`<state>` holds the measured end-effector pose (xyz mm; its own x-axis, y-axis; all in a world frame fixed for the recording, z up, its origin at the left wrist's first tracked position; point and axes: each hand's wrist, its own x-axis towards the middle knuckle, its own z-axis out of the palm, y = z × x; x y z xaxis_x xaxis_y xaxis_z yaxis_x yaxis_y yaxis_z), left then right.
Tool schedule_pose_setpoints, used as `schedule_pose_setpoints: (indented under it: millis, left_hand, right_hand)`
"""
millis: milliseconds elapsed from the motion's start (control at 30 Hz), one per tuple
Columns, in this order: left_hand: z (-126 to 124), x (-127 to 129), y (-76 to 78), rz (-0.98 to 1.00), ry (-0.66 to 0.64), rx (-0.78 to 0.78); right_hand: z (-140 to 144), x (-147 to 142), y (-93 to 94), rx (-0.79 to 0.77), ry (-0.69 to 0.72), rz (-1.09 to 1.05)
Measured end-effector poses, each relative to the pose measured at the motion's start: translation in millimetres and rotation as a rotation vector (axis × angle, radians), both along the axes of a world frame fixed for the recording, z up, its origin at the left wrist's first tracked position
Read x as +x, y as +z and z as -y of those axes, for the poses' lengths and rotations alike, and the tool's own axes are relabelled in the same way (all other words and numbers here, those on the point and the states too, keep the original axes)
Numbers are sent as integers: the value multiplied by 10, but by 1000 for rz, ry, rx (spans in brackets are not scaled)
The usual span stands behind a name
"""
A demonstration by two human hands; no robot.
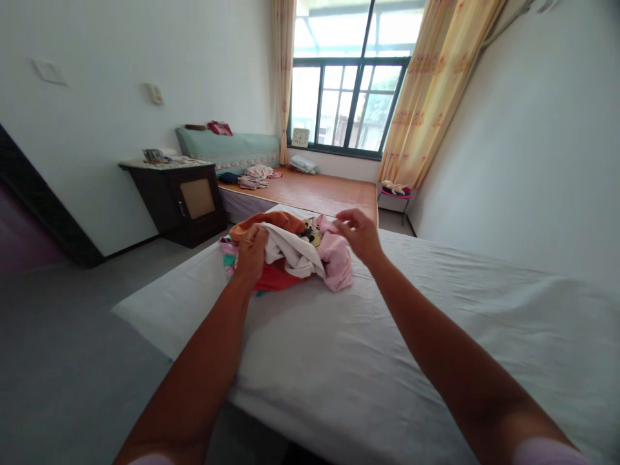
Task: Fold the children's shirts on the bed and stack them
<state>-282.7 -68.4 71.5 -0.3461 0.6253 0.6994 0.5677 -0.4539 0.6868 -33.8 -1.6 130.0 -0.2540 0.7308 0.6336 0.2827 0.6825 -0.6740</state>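
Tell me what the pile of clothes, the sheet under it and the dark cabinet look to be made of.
Pile of clothes: soft woven or knit fabric, matte; it crumples and folds under the left hand.
Sheet: thin white cloth, matte, with shallow wrinkles.
Cabinet: probably dark stained wood with slight sheen; its door panel is lighter, material unclear.

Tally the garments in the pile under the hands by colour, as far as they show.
Orange garment: 1
White garment: 1
Pink garment: 1
Red garment: 1
Striped green-and-pink garment: 1
Total: 5 visible; more may be hidden underneath.
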Motion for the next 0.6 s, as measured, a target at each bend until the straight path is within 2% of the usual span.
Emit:
schedule_pose_setpoints:
  millis: [100,167,200,267,333,367,400,433,500,533,600]
  left_hand:
    - [122,235,27,6,-310,-152]
    - [182,291,69,2,-395,-170]
    - [197,271,90,12,-370,-145]
    - [196,150,120,44,-200,-68]
    - [171,-30,118,59,40,-6]
    - [155,-118,104,47,144,8]
    - [138,-194,82,15,221,5]
    - [120,-255,55,-35,266,-18]
    - [80,-320,-6,-159,259,-112]
    - [58,-330,-35,-206,224,-163]
    - [16,-322,-78,-229,154,-201]
  right_hand:
    - [262,-238,-177,18,266,417]
    - [202,-315,-225,-132,315,472]
    - [101,-327,-210,-244,303,391]
    - [-174,-316,-98,-412,265,46]
    - [-436,-292,68,-368,273,-361]
    - [-528,-283,142,-313,292,-488]
    - [-583,-277,194,-273,312,-528]
    - [-601,-276,216,-262,324,-469]
    - [-527,-290,168,-275,301,-117]
    - [-446,-307,106,-242,242,96]
    - [-219,-369,-61,-51,79,422]
